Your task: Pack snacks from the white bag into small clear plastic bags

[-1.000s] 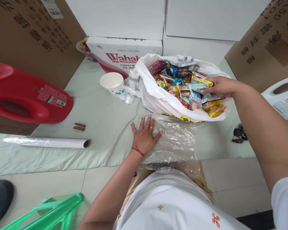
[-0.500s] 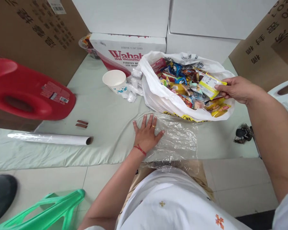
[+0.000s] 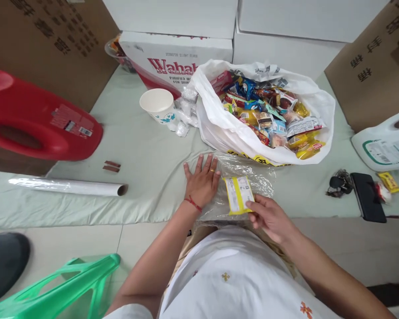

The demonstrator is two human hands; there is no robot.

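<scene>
- From where I stand, the left hand (image 3: 201, 184) lies palm down with its fingers spread, at the left side of the clear film (image 3: 264, 179) on the cloth-covered table (image 3: 146, 155)
- The right hand (image 3: 271, 217) is pinching the yellow-and-white packet (image 3: 238, 195) by its lower right corner, thumb on top, and the packet is over the film, between the two hands
- I count one packet in the fingers, one sheet of film and one white bag (image 3: 216, 128), open and full of wrapped snacks, too jumbled to count
- To the left there are one paper cup (image 3: 159, 106), one white roll (image 3: 69, 186), two brown strips (image 3: 111, 166) and one red jug (image 3: 66, 133); to the right, one white jug (image 3: 385, 146), one black phone (image 3: 367, 197) and one small yellow packet (image 3: 389, 181)
- A moment ago the right hand had the yellow-and-white packet over the right part of the bag; now both are down by the film
- The left hand has stayed put, though its thumb has drawn in closer to the fingers
</scene>
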